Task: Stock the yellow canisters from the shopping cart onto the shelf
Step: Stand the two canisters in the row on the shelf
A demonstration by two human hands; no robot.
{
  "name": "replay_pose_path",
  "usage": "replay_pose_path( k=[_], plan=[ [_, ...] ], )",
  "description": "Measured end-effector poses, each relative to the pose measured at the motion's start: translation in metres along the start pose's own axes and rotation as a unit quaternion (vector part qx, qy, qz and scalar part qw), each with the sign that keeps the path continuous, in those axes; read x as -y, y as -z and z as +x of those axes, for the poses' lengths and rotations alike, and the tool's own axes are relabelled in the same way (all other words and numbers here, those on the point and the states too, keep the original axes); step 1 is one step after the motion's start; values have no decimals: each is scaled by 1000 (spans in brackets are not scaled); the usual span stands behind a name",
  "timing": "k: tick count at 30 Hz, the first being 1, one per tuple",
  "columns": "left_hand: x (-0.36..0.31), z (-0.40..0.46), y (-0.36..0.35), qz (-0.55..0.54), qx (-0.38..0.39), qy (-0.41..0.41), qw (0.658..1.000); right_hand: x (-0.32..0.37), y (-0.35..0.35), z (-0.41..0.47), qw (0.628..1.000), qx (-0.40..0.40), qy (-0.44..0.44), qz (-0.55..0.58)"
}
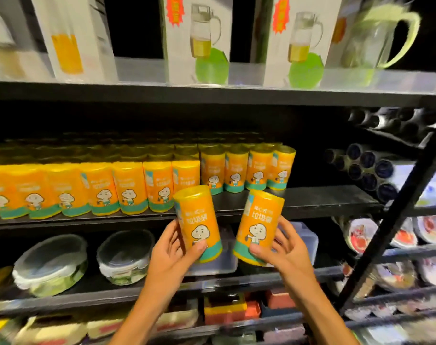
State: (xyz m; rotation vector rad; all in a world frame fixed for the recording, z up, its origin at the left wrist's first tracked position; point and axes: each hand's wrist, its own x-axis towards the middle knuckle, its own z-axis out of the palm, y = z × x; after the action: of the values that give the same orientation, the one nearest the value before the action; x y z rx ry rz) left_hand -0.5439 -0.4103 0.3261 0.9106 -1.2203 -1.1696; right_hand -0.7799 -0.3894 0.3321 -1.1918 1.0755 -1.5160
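Your left hand and right hand each have a grip clamped low on a yellow canister, likely light, stiff, slick-wrapped — hold mid-body, shelf gap's right.

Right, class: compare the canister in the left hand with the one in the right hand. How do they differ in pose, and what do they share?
The left-hand canister leans with its top to the left; the right-hand canister leans to the right. The left-hand canister sits a touch higher than the right-hand one. Both are yellow with a teal base band and a cartoon figure, and each is gripped near its base, by the left hand and the right hand.
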Motion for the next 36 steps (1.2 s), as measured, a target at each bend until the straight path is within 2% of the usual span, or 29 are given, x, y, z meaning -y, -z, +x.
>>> replay_pose_path(
  k=[7, 10, 16, 22, 25, 29, 32, 36],
  plan=[
    [-5, 53, -54, 97, -89, -93, 987, 13, 25, 86, 996, 13, 83, -17],
    [-2, 72, -75, 141, -98, -119, 978, 8, 32, 117, 994, 34, 99, -38],
    [23, 100, -94, 230, -123, -117, 958, -10, 48, 150, 984, 94, 108, -106],
    [35, 104, -99, 285, -120, -146, 940, -15, 59, 156, 957, 91, 169, -219],
    [35, 102, -99, 332, -146, -183, 914, -21, 63, 157, 944, 62, 184, -268],
    [38, 97, -104, 374, -186, -227, 880, -25, 63, 162, 947, 62, 166, -267],
    [41, 97, -105, 384, -204, -268, 860, -26, 56, 165, 957, 86, 145, -234],
    [45, 98, -97, 424, -235, -317, 815, -26, 46, 166, 955, 154, 136, -212]
  ],
)
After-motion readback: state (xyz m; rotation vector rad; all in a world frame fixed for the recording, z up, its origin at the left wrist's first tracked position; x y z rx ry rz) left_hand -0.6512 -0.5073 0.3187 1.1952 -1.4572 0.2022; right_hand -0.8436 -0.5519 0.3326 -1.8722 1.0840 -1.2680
